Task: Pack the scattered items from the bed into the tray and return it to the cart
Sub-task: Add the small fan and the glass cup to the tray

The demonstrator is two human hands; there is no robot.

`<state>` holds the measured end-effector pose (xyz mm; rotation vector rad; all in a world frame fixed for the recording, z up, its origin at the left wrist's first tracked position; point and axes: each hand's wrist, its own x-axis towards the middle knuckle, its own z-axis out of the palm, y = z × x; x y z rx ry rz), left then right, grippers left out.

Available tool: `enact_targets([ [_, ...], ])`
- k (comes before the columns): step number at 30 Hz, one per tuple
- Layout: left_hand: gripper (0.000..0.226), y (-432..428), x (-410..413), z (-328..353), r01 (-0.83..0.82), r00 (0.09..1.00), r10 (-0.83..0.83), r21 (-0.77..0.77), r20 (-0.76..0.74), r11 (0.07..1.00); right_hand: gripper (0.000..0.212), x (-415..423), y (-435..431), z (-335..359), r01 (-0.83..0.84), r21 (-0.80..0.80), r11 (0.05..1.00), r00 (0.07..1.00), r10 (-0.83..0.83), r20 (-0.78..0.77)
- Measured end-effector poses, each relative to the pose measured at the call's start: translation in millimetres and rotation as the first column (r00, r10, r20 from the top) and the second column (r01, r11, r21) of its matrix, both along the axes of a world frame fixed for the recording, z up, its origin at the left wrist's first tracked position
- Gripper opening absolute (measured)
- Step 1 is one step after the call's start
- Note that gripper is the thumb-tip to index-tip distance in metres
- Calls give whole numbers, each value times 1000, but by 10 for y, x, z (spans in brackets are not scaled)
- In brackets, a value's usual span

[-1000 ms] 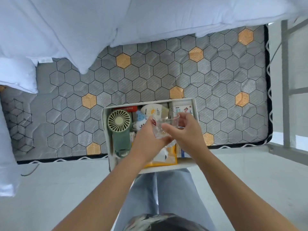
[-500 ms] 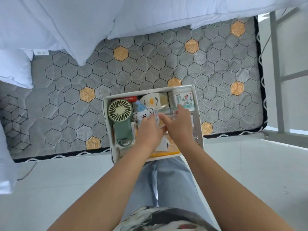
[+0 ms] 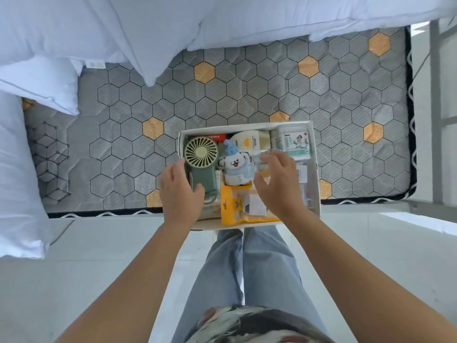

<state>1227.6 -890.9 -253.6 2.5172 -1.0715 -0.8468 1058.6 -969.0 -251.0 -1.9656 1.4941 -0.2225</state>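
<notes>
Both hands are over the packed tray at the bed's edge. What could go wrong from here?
1. The tray sticks out past the mattress edge toward the person; a downward press there may tip it to the floor.
2. The yellow packet lies on top at the near rim and could slide out on lifting.
3. Neither left hand nor right hand appears to have a grip on the tray; a lopsided lift could spill the plush toy.

Seen from above, the person wears loose, pale blue jeans (image 3: pixel 247 263) that fall in soft folds, and a top (image 3: pixel 259 325) printed in dark grey, white and touches of red, showing at the lower edge. The left hand (image 3: pixel 180 191), right hand (image 3: pixel 279 186), left forearm (image 3: pixel 138 276) and right forearm (image 3: pixel 346 263) are bare.
</notes>
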Motion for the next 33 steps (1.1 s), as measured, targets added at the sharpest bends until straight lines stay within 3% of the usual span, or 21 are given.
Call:
enact_targets([
  [3, 67, 84, 161, -113, -135, 961, 169, 163, -220, 977, 31, 172, 13, -36, -102, -64, 993, 992, 97, -77],
  [5, 54, 73, 231, -190, -110, 933, 178, 223, -312, 969, 31, 305, 26, -50, -165, -65, 984, 982, 158, -102],
  [8, 36, -10, 297, -274, 0, 947, 81, 250, -312, 968, 30, 473, 48, -65, -248, -11, 969, 964, 245, -106],
  [13, 28, -74, 320, -413, 42, 970, 26, 273, -243, 961, 29, 479, 43, -92, -276, -26, 961, 953, 270, -136],
  [17, 28, -55, 310, -468, 63, 982, -13, 263, -188, 963, 26, 221, -59, -98, -195, -99, 976, 964, 172, -201],
  [20, 28, -65, 304, -472, 71, 983, -24, 255, -184, 964, 35, 32, -157, -115, -112, -86, 990, 975, 93, -203],
  [23, 29, -83, 288, -418, 97, 984, -54, 256, -171, 962, 56, -202, -216, -150, 120, 4, 993, 974, -116, -194],
  [25, 28, -87, 298, -407, 116, 982, -75, 243, -172, 963, 56, -350, -222, -196, 246, 20, 969, 952, -238, -191],
  [29, 27, -93, 329, -434, 108, 979, -54, 273, -199, 956, 57, -464, -226, -267, 211, -10, 977, 926, -203, -318],
  [33, 25, -138, 381, -434, 122, 975, -53, 314, -217, 942, 61, -533, -320, -320, 346, 49, 937, 869, -300, -395],
])
